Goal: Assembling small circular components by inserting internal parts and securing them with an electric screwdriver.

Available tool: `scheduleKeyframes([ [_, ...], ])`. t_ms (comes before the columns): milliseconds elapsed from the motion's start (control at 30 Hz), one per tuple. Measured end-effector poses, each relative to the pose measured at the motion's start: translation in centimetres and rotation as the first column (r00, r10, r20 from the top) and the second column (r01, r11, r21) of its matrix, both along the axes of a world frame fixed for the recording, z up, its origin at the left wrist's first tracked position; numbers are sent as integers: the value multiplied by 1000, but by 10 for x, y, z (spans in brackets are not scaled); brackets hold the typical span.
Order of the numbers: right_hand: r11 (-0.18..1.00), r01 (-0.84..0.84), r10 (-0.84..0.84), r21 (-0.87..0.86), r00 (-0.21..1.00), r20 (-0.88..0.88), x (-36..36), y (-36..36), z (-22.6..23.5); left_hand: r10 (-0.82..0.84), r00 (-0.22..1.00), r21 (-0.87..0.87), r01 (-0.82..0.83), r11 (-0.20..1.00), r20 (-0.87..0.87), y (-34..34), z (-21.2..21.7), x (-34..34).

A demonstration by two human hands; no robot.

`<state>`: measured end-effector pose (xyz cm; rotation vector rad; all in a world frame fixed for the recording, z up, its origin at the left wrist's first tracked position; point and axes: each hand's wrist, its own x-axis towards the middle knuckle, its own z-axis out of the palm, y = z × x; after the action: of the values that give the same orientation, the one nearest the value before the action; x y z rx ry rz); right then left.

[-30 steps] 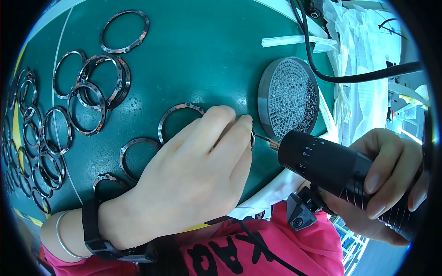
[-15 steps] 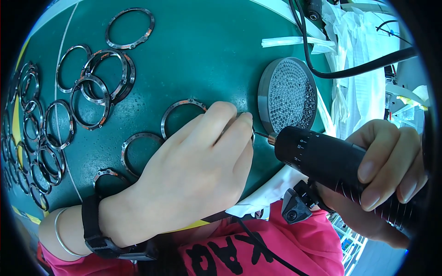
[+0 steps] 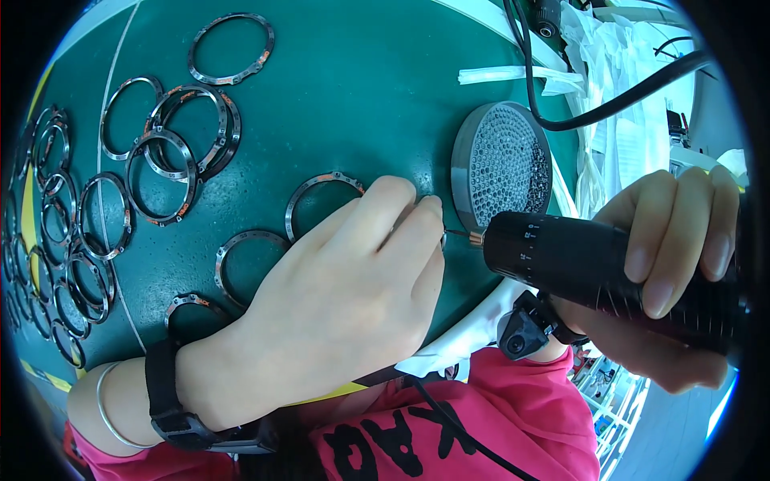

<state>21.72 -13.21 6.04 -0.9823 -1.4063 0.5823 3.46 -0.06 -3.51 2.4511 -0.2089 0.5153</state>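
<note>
Two hands are at work over a green counter [image 3: 377,96], the left hand [image 3: 345,280] palm down with its fingertips pinched together around a metal piece [image 3: 444,238], of which only a small bright edge shows at the tip of the fingers; the rest is hidden behind them. The right hand [image 3: 670,240] is wrapped around a thick black power screwdriver [image 3: 561,255], which lies nearly level and points left, its thin bit [image 3: 459,233] reaching to the edge of that piece; whether the tip is seated in it cannot be told. Just beyond the screwdriver's nose stands a round grey dish [image 3: 461,172], its inside covered with small round dimples or pieces, darker along the right side. Beside the left hand lie three dark metal rings: a far ring [image 3: 321,178] partly covered by the hand, a middle ring [image 3: 251,236] and a near ring [image 3: 189,299] by the forearm. Farther left, four rings overlap in a pile [image 3: 163,220], a single ring [image 3: 226,79] lies apart above them, and many more rings [image 3: 104,255] crowd the left edge, some lapping over one another. A black watch [image 3: 180,425] and a thin bangle [image 3: 101,405] sit on the left wrist, and a small black camera [image 3: 517,337] is by the right wrist. A black cable [image 3: 626,107] curves past crumpled white sheeting [image 3: 609,148] at upper right.
</note>
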Motion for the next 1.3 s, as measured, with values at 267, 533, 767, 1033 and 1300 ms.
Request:
scheduleKeyframes([
  [267, 993, -51, 65, -110, 990, 122, -15, 15, -14, -5, 1000, -65, 3, 998, -27, 1, 1, 1],
  [533, 994, -113, 113, -7, 980, 166, 8, 12, -21, -2, 999, -111, -3, 994, -42, 3, 3, 2],
  [767, 982, 114, -67, 149, 955, -287, -12, 6, -33, 43, 999, -314, -43, 948, -8, 6, 6, 7],
  [1033, 956, 242, -164, 163, 908, -386, 5, -8, -25, 37, 999, -250, -26, 968, 38, 8, 7, 7],
  [1300, 954, 258, -250, 154, 966, -72, 17, -18, -22, -16, 997, -210, -1, 978, -79, 7, 9, 5],
])
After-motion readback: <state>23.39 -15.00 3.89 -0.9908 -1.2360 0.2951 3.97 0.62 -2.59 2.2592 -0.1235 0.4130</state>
